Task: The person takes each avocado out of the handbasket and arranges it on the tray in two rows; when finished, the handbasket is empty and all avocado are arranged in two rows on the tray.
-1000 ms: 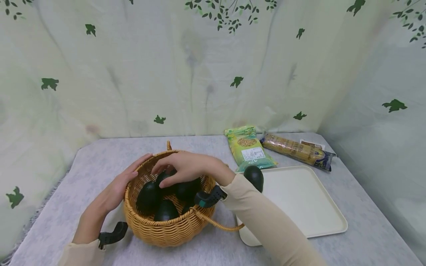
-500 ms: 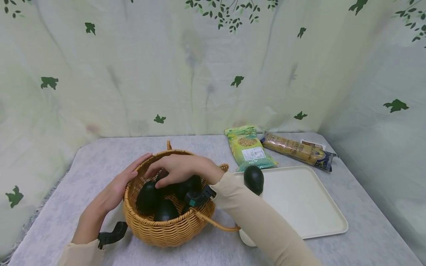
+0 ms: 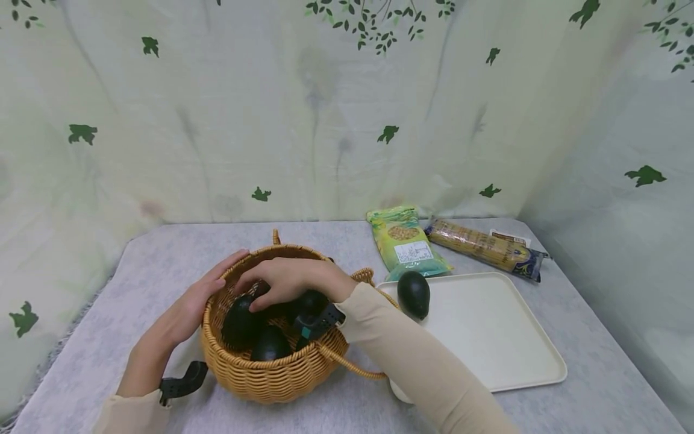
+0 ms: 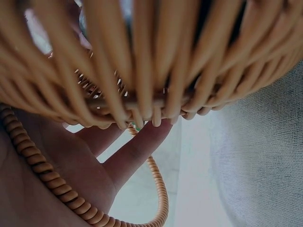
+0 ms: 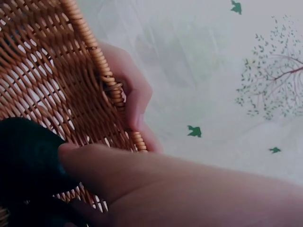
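A round wicker basket holds several dark green avocados. My left hand grips the basket's left rim. The thumb lies over the rim, while in the left wrist view fingers reach up against the outer weave. My right hand is inside the basket, palm down, its thumb and fingers bent about an avocado mostly hidden beneath it. In the right wrist view the thumb presses on the side of a dark avocado. Another avocado lies on the white tray, near its left back corner.
Behind the tray lie a green-yellow food bag and a long pack of spaghetti. One basket handle hangs out rightward by the tray's edge. A leaf-print cloth hangs behind the table.
My right hand has moved left and deeper into the basket, its fingers settling about an avocado. The left hand stays on the rim. The tray's avocado has not moved.
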